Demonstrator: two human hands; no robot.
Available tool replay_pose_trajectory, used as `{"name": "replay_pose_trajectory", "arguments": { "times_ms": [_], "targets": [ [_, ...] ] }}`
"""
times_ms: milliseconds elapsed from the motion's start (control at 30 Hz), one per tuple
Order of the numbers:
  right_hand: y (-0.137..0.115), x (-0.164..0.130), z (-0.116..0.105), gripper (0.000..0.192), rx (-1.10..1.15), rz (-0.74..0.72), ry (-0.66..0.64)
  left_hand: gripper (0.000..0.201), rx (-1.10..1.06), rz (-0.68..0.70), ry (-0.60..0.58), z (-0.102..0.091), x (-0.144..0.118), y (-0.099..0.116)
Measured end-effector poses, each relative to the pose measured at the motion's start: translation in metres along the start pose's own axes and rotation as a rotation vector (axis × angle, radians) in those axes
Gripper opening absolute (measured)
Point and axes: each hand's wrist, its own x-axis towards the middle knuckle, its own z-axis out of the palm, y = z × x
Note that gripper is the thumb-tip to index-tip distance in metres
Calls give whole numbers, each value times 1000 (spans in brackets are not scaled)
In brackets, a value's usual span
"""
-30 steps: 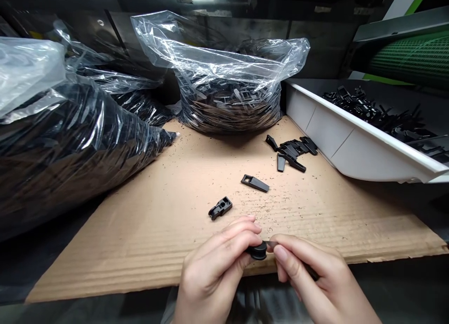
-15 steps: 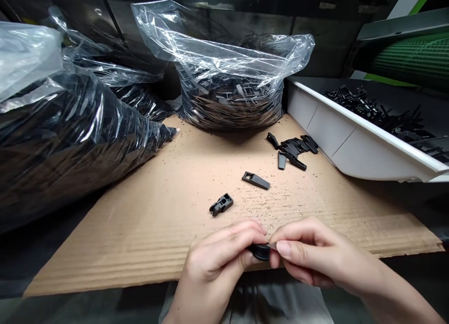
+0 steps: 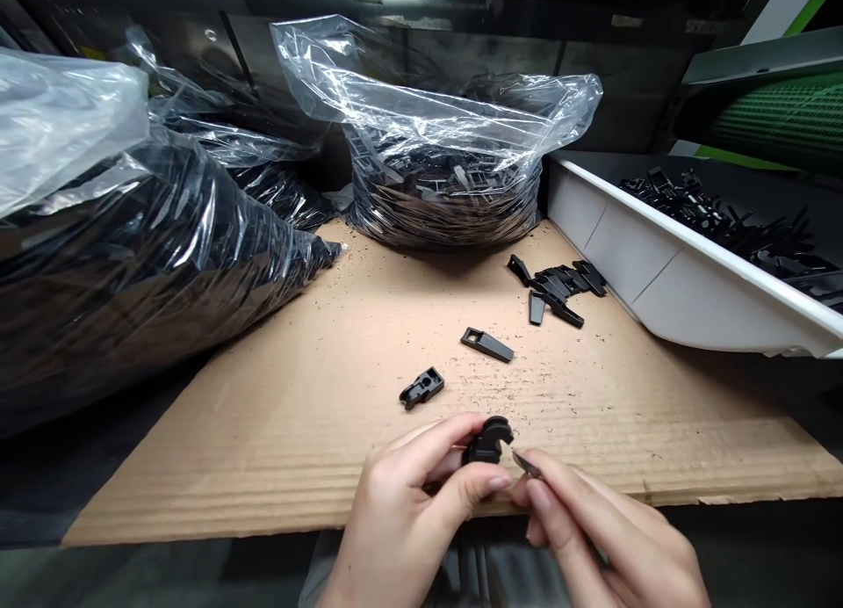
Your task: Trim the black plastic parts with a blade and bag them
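My left hand (image 3: 412, 494) grips a black plastic clip (image 3: 488, 441) with a C-shaped opening that faces right. Pinched between the thumb and fingers of my right hand (image 3: 586, 520) is a small pointed blade (image 3: 527, 465). Its tip is close to the clip's opening; whether they touch I cannot tell. Just beyond my hands, a short black hinged part (image 3: 422, 387) lies on the cardboard sheet (image 3: 263, 467). Farther back and to the right is a flat, tapered black lever (image 3: 487, 344) with a square hole at one end.
A clear bag of black parts (image 3: 441, 186) stands at the back. Another full bag (image 3: 151, 274) bulges in from the left. On the right, a white-rimmed tray (image 3: 645, 265) holds many black parts, with a small pile of levers (image 3: 559, 283) beside it. Dark shavings dot the cardboard.
My left hand has turned the clip so its opening shows. My right hand has drawn the blade slightly away and lowered its wrist. The view has shifted a little.
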Motion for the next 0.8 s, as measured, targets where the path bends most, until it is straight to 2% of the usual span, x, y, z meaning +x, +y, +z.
{"name": "replay_pose_trajectory", "arguments": {
  "times_ms": [167,267,367,500,600,700,800],
  "targets": [
    [11,-2,5,31,-180,-208,-59,17,-81,-52,13,3,-2,-1],
    [13,1,4,30,-216,-234,-65,15,-81,-40,1,2,-3,-1],
    [10,5,4,26,-160,-178,-131,12,-36,16,9,2,-3,-2],
    [2,15,0,19,29,18,-209,12,89,102,28,1,-3,-4],
    [-1,22,-7,18,122,66,-274,13,97,102,8,1,-3,-3],
    [0,23,-13,25,124,53,-216,17,107,67,55,3,-3,-1],
    [1,25,-10,23,-42,91,-125,18,107,71,78,3,-2,0]
  ]
}}
